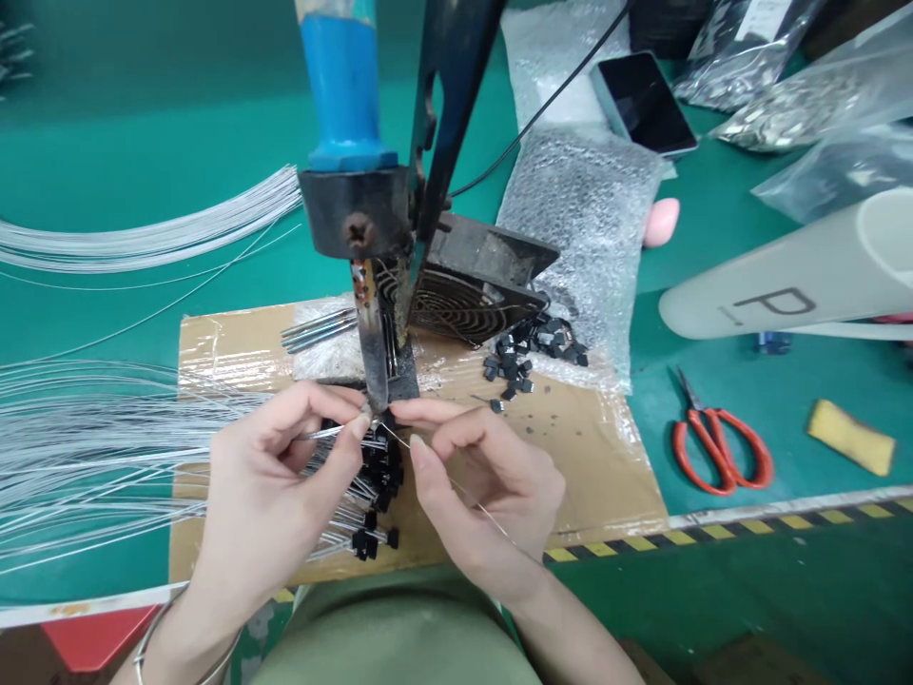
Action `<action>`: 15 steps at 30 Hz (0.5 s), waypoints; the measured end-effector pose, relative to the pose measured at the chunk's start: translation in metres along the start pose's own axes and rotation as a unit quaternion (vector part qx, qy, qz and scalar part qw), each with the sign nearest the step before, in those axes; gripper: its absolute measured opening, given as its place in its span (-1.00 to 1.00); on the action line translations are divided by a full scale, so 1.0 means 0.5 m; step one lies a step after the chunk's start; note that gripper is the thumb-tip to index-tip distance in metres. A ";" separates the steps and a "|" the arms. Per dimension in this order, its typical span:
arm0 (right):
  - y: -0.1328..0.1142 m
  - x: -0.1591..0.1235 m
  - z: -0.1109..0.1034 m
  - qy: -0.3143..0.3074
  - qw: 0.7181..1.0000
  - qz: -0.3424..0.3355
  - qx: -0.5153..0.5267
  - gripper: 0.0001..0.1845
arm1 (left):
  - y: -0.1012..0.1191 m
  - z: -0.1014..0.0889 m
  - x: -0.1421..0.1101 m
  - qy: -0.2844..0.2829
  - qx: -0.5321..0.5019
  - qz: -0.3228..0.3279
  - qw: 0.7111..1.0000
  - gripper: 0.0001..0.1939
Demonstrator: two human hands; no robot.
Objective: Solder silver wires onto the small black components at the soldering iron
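A soldering iron [346, 95] with a blue handle is clamped pointing down, its tip [372, 362] between my two hands. Below and left of the tip, my left hand [278, 485] pinches the end of a thin grey wire [322, 434]. My right hand [492, 485] is closed on a fine strand of solder wire [396, 436], whose end reaches the tip. What sits right at the tip is too small to make out. Under my fingers lie several black connectors [381, 476] attached to grey wires [106, 428].
Behind the tip stands a fan [471, 295] beside loose black connectors [510, 362] on cardboard [592, 466]. Red-handled scissors [717, 447], a yellow sponge [851, 437], a white tube [791, 271] and a phone [646, 103] are to the right. More wires [157, 228] lie back left.
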State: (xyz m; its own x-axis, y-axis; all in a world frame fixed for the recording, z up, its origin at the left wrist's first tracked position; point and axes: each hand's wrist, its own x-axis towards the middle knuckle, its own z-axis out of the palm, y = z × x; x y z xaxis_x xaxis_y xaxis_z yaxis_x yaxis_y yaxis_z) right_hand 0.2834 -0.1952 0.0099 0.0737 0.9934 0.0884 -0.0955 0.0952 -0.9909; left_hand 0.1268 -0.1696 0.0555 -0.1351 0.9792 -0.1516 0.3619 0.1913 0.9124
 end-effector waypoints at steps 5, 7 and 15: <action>0.002 -0.001 -0.001 0.003 1.000 0.001 -0.012 -0.80 | -0.003 0.000 0.003 -0.002 0.021 -0.004 1.000 -0.90; 0.002 -0.001 -0.001 0.003 1.000 -0.003 -0.011 -0.80 | -0.002 0.000 0.003 -0.004 0.023 -0.004 1.000 -0.90; -0.001 0.000 0.001 0.006 1.000 -0.010 -0.021 -0.78 | -0.002 -0.004 -0.002 -0.001 0.011 -0.002 1.000 -0.91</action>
State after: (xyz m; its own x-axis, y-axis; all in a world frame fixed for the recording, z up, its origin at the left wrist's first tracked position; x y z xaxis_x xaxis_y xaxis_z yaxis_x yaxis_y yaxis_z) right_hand 0.2831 -0.1955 0.0107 0.0865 0.9905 0.1072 -0.0531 0.1120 -0.9923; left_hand 0.1249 -0.1709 0.0553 -0.1348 0.9785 -0.1561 0.3812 0.1966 0.9034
